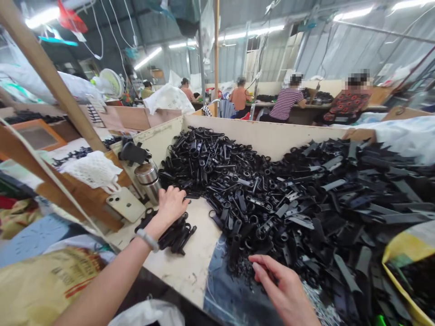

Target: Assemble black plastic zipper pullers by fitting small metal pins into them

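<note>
Parts heap across the table's far right. My left hand, fingers bent down, touches the heap's left edge, grip unclear, a small stack under its wrist. My right hand, loosely curled, empty, lies just short of the heap

Black is crowding the frame's centre and right.
The plastic pieces are showing glossy black on a cream board; silver flask and cream phone are gleaming centre left; yellow sack is carrying red print, lower left; one shirt, upper right, is showing stripes.
</note>
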Motion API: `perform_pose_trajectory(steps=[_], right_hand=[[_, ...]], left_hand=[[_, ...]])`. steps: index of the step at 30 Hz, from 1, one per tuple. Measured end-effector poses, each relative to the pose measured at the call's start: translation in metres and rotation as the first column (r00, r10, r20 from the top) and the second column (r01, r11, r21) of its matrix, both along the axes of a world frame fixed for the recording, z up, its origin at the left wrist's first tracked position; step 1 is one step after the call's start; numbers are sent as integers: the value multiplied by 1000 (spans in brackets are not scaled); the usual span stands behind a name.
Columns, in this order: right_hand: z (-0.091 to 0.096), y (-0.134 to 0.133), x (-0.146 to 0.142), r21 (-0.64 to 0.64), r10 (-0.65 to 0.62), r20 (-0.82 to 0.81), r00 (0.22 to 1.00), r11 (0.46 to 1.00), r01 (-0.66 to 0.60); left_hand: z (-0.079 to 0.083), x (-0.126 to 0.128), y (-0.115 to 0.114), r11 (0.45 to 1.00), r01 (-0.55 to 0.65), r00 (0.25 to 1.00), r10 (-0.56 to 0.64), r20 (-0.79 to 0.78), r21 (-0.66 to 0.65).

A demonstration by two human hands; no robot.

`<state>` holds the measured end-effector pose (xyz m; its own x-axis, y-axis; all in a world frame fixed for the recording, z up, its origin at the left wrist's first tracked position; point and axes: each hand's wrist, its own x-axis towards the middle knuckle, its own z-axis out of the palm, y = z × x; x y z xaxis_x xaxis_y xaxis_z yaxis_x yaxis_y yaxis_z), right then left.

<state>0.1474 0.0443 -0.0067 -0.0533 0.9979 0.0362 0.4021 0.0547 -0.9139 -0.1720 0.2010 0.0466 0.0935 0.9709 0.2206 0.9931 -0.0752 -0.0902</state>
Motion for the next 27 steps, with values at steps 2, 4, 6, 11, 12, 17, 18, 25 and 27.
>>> perform_pose_trajectory(steps=[2,4,6,11,12,17,18,25,27], right_hand=[[0,-6,-3,14,35,10,999,999,-35],[2,-13,-3,38,32,21,999,999,-33],[5,-19,0,54,22,31,999,998,-24],[9,-45,23,-15,-7,29,1000,1000,7],[8,-51,28,-46,-21,19,1000,999,22],[-2,-73,44,-193,-152,-137,979,973,124],[-3,-73,42,-236,-184,-207,961,963,134],[-4,-53,11,-460,-266,-469,842,888,25],[-6,-49,8,-454,-272,-461,844,890,39]], left_hand=[[-2,9,19,996,36,998,-39,-46,-79],[-8,18,29,988,64,995,-74,-69,-140],[-12,24,34,981,86,992,-101,-75,-177],[0,18,41,956,241,970,-243,4,-165],[4,15,40,940,303,953,-300,41,-156],[15,27,-24,811,585,796,-569,206,-17],[13,38,-49,707,700,673,-701,236,103],[-14,116,-188,239,920,201,-968,148,310],[-19,120,-193,334,908,242,-910,337,251]])
